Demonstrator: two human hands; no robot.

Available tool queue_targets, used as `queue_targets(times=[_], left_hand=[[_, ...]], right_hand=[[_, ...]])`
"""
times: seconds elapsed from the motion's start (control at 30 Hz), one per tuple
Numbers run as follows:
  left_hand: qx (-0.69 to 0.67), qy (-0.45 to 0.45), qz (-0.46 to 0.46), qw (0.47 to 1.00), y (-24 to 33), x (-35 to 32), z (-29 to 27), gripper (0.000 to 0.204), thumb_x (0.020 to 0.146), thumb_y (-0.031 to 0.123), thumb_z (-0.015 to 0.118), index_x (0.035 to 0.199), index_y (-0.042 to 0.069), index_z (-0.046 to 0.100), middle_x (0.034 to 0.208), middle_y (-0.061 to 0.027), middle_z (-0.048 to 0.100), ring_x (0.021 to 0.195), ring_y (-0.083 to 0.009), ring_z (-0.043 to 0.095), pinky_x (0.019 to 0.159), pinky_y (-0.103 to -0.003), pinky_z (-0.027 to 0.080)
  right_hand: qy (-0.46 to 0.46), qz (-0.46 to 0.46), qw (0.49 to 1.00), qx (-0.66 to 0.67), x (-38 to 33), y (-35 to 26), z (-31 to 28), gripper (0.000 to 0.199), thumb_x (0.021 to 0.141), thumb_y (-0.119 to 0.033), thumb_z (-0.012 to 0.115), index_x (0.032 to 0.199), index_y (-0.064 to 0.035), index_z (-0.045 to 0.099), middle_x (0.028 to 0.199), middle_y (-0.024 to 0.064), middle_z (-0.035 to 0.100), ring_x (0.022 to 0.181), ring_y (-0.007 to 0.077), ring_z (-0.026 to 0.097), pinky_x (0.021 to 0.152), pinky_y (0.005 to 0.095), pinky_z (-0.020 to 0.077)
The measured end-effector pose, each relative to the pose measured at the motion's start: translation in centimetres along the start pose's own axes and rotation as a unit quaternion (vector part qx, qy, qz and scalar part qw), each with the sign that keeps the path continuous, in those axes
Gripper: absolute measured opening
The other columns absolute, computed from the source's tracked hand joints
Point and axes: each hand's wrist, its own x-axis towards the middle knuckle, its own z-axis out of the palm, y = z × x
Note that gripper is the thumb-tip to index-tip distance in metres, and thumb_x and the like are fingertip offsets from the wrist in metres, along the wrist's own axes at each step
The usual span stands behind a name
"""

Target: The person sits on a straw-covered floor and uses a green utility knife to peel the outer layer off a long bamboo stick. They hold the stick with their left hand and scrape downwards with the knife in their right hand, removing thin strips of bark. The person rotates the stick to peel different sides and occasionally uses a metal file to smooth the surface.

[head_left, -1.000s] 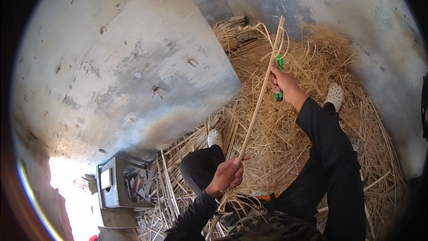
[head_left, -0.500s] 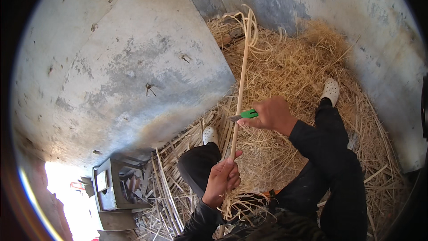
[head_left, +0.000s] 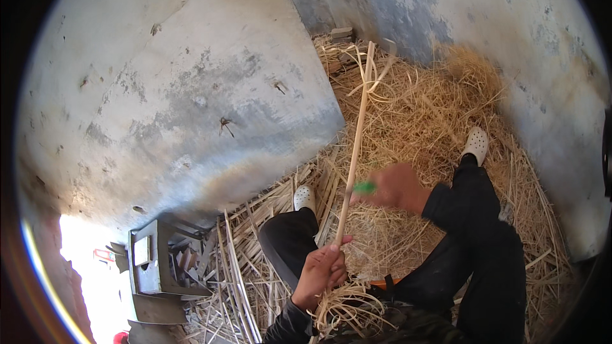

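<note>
Left hand (head_left: 320,274): curled tight round the low part of a long stick (head_left: 359,143).
Right hand (head_left: 400,186): curled round a green tool (head_left: 364,188); blurry; higher in the view than the left hand.
Green tool: poking out of the right fist on the left side, very near the middle of the stick; too blurry to tell if touching it.
Stick: thin, pale and nearly straight; held out in front, over the floor, between the two feet; tipped a bit to the right at the far end.
Far end: hung with thin peeled strips (head_left: 377,83), bent out to the sides.
Lap: piled with pale curls (head_left: 349,309), all loopy and tangled, just beside the left wrist.
Floor: covered with dry yellow straw (head_left: 414,121), heaped up by the far wall (head_left: 408,13); long flat slats (head_left: 239,280) on the left.
Shoes: white with little holes; left shoe (head_left: 305,197) near the slats, right shoe (head_left: 475,145) on the straw, well apart.
Clothes: dark trousers (head_left: 284,236) and long black sleeves (head_left: 290,325).
Lower left: a boxy wooden stand (head_left: 148,274), close to a bright gap.
</note>
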Motion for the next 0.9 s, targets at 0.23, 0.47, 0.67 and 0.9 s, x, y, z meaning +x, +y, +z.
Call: queue_targets(times=[0.23,0.47,0.67,0.9], left_hand=[[-0.068,0.008,0.004,0.998,1.3,-0.1,0.7,0.039,0.104,0.026,0.040,0.130,-0.003,0.046,0.063,0.0040,0.031,0.043,-0.0039,0.028,0.044,-0.021,0.029],[-0.087,-0.008,-0.004,0.996,1.2,0.4,0.7,0.040,0.105,0.027,0.038,0.131,-0.002,0.045,0.065,0.0044,0.031,0.044,-0.0036,0.027,0.045,-0.020,0.029],[-0.084,-0.009,-0.029,0.996,0.9,0.4,0.6,0.038,0.105,0.026,0.038,0.130,-0.001,0.046,0.064,0.0043,0.030,0.044,-0.0044,0.027,0.045,-0.020,0.029],[-0.124,-0.010,-0.046,0.991,-0.3,-0.7,0.0,0.036,0.105,0.026,0.037,0.126,-0.001,0.046,0.063,0.0046,0.030,0.042,-0.0040,0.026,0.042,-0.021,0.029]], right_hand=[[0.055,0.000,0.998,0.008,1.2,-1.6,-0.5,0.073,0.074,-0.081,0.052,0.048,-0.0125,0.051,0.041,0.0040,0.046,0.032,0.0204,0.046,0.034,0.0350,0.0356],[0.079,-0.048,0.994,-0.051,2.0,0.6,-0.5,0.075,0.073,-0.083,0.050,0.046,-0.0131,0.048,0.037,0.0038,0.043,0.030,0.0197,0.044,0.034,0.0343,0.0343],[0.133,-0.018,0.985,-0.111,2.7,3.4,0.6,0.075,0.076,-0.082,0.048,0.046,-0.0126,0.047,0.037,0.0022,0.039,0.031,0.0177,0.042,0.033,0.0325,0.0309],[0.029,0.016,0.999,-0.034,1.2,1.6,-0.3,0.073,0.081,-0.078,0.045,0.048,-0.0129,0.052,0.038,0.0013,0.039,0.031,0.0160,0.039,0.032,0.0336,0.0292]])
